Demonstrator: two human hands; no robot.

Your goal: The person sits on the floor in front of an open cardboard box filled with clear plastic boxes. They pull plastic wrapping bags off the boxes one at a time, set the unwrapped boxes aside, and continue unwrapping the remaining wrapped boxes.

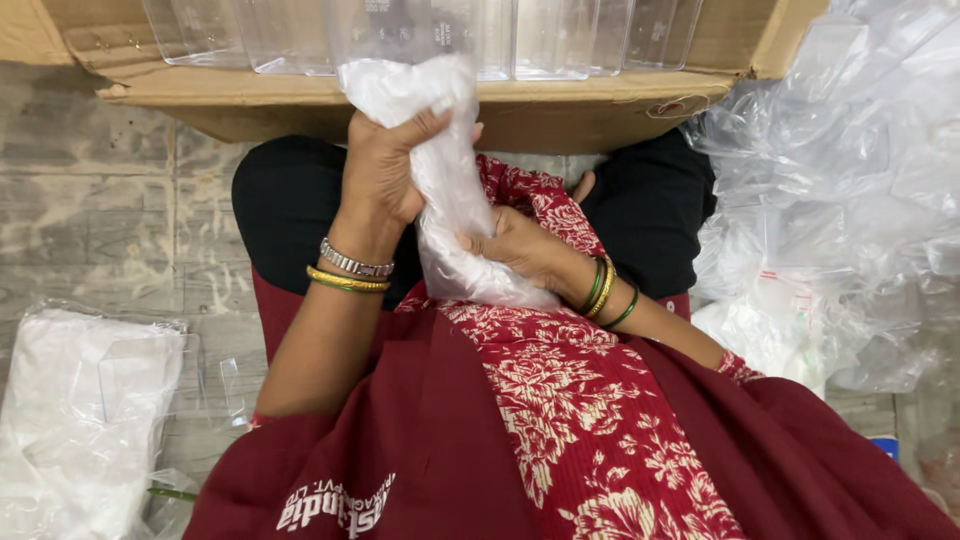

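Observation:
A long clear plastic bag (445, 190) with something pale inside stands upright over my lap. My left hand (385, 165) grips its upper part, the thumb pressed across the bunched top. Lower down, my right hand (520, 248) holds the bag's side, fingers curled against the plastic. Bangles ring both wrists. Under the hands lies my dark red clothing with a red and cream flowered cloth (560, 380).
A cardboard box (600, 100) holding several clear plastic containers (540, 35) lies just beyond my knees. A heap of crumpled clear plastic bags (850, 200) fills the right side. At lower left, a white bag and clear plastic pieces (85, 400) rest on the stone floor (90, 180).

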